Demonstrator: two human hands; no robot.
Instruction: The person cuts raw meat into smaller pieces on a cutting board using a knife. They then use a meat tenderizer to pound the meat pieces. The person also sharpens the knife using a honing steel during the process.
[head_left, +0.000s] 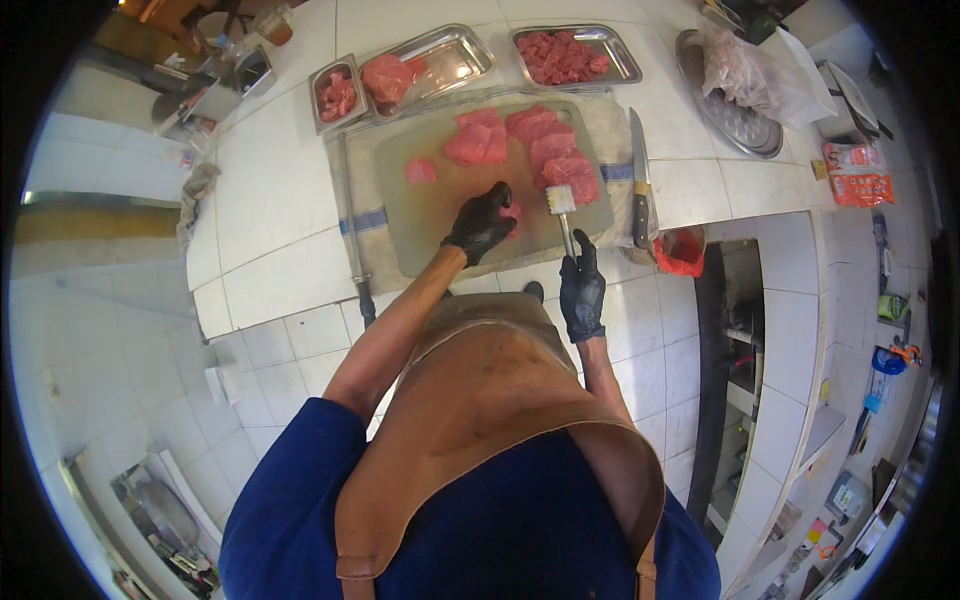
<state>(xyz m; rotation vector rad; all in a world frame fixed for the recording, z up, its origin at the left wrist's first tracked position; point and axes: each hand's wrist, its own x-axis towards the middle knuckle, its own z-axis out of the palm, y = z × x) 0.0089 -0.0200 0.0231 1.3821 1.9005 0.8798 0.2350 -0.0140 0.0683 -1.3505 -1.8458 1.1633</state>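
Note:
My left hand (481, 225), in a black glove, is over the cutting board (420, 232) with its fingers around a small piece of raw meat (511, 219); the palm hides part of it. In my right hand (583, 289), also gloved, is the handle of a metal meat mallet (560, 200). Its studded head is at the board's right side, by the lower edge of a thin meat slice (571, 178). More flat slices (478, 139) lie on the upper part of the board, with a small round piece (421, 170) to their left.
A chef's knife (640, 180) lies right of the board, a sharpening steel (352, 217) left of it, both on a cloth (622, 142). Behind stand metal trays of meat (469, 60) (634, 73) and a small meat pan (360, 112). A red-lined bin (680, 251) sits below the counter edge.

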